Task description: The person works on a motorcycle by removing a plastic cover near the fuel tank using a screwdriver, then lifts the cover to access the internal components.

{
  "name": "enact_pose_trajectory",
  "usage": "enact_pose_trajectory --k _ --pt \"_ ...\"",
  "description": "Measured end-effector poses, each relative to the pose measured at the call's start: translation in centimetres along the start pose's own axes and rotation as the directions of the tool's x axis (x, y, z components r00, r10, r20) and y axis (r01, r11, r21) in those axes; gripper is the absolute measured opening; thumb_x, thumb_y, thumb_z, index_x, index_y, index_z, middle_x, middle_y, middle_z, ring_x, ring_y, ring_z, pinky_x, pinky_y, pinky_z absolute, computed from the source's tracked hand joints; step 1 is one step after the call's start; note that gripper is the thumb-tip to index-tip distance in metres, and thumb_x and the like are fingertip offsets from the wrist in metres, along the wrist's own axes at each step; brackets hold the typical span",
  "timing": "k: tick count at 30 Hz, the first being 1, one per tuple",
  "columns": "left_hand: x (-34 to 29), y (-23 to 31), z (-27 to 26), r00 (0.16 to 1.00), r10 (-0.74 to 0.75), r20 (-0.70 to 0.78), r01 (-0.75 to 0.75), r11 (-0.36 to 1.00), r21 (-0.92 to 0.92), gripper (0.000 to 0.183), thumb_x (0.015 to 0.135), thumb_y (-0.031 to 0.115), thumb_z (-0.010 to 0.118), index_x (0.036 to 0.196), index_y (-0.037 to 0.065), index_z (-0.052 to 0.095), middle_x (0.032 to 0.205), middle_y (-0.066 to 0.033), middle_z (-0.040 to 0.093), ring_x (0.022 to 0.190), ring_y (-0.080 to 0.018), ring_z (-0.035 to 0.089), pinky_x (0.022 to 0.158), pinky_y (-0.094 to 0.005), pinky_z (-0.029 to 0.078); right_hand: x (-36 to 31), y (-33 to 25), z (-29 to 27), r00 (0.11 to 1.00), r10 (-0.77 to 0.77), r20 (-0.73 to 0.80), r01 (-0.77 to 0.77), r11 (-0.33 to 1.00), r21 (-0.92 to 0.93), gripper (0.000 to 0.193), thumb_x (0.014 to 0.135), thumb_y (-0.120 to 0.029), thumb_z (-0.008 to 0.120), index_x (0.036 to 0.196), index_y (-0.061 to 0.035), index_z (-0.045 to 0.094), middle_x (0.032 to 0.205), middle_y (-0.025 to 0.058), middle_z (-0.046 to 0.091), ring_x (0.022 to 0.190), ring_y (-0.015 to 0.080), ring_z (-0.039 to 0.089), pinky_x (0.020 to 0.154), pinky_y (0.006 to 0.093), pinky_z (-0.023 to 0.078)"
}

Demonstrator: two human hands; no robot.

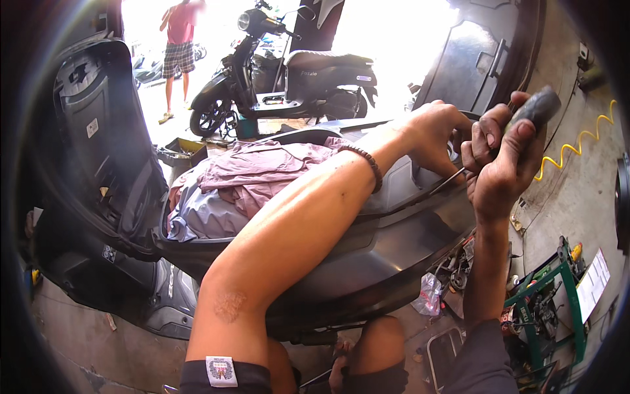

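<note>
My right hand [499,148] is closed round the thick dark handle of a screwdriver [539,106]. Its thin metal shaft slants down and left over the rear of a dark scooter [400,243]. My left hand [441,131] reaches across the scooter to its tail panel, close beside the screwdriver shaft. Those fingers are bent and spread against the panel, with some fingertips hidden. Left of my forearm, bundled mauve and grey clothes [256,171] fill the storage space under the raised seat [98,125].
A second black scooter [315,82] stands beyond, with a person [180,46] further back. On the right are a coiled yellow hose [577,148], a green metal rack [581,315] of tools and parts, and a plastic bag [428,293] on the floor.
</note>
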State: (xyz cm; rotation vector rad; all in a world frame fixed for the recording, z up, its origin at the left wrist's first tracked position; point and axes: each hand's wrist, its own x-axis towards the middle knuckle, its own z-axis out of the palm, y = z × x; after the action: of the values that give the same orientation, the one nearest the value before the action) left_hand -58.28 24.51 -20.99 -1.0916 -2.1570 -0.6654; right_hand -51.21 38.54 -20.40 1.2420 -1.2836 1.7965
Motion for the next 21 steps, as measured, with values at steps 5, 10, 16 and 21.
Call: enact_pose_trajectory --k 5,10,16,21 --pt "-0.5 0.1 -1.2 1.000 -0.012 -0.014 0.013 0.998 0.062 0.055 0.054 0.041 0.092 0.090 0.003 0.075 0.089 -0.0126 0.077 0.087 -0.0281 0.076 0.082 -0.0376 0.060 2.2 -0.2 4.1 0.922 0.335 0.194 -0.293 0.932 -0.214 0.027 0.113 -0.033 0.044 0.128 -0.0105 0.048 0.080 -0.0040 0.044 0.056 0.0016 0.034 0.045 0.0195 0.027" --pt "-0.9 -0.2 -0.8 0.999 0.017 -0.034 -0.015 0.998 0.054 0.056 0.054 0.041 0.093 0.091 0.003 0.075 0.091 -0.0124 0.077 0.088 -0.0281 0.075 0.082 -0.0375 0.060 3.4 -1.3 5.9 0.786 0.467 0.405 -0.342 0.874 -0.344 0.023 0.112 -0.028 0.046 0.123 -0.0079 0.049 0.080 -0.0032 0.047 0.058 0.0014 0.040 0.046 0.0201 0.033" --pt "0.2 -0.5 0.3 0.998 0.055 -0.028 -0.054 0.998 0.038 0.057 0.054 0.041 0.093 0.093 0.003 0.075 0.092 -0.0121 0.077 0.090 -0.0281 0.075 0.084 -0.0372 0.060 4.5 4.5 3.1 0.861 0.377 0.341 -0.132 0.814 -0.566 0.022 0.111 -0.024 0.050 0.124 -0.0061 0.049 0.080 -0.0021 0.049 0.061 0.0030 0.044 0.046 0.0193 0.034" --pt "0.1 -1.0 -1.0 0.993 0.101 -0.055 -0.097 0.993 0.072 0.058 0.054 0.041 0.093 0.094 0.004 0.075 0.094 -0.0118 0.077 0.091 -0.0280 0.075 0.085 -0.0370 0.060 2.1 2.0 2.6 0.955 0.168 0.244 -0.081 0.940 -0.331 0.039 0.107 -0.043 0.050 0.125 -0.0088 0.044 0.075 -0.0033 0.039 0.056 0.0024 0.033 0.044 0.0199 0.027"
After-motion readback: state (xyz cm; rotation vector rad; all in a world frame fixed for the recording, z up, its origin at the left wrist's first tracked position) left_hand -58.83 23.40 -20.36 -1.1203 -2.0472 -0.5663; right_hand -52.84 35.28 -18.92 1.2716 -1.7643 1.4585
